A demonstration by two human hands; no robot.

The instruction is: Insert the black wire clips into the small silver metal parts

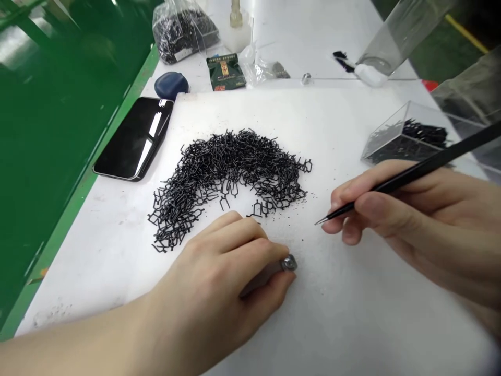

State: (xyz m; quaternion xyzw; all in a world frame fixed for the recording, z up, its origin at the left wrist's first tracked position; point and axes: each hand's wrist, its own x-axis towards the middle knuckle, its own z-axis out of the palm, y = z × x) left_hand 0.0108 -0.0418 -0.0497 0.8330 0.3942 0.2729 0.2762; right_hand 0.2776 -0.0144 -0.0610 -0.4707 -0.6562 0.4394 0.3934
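My left hand (230,271) is closed over the white work surface, its thumb and forefinger pinching a small silvery metal part (289,262) with a rounded end. Fine-tipped black tweezers (407,172) rest in my right hand (410,224), held like a pen. Their point hovers right of the metal part, apart from it, and nothing I can make out is between the tips. Beyond my left hand spreads an arc-shaped heap of small black forked pieces (230,156). A few of these lie loose along the heap's inner edge, close to my left fingers.
A phone (135,138) lies at the left, with a dark blue rounded object (171,85) behind it. At the back are a bag of black pieces (182,31), a green packet (226,72) and a small metal nut-like part (306,78). A clear box (407,136) stands right.
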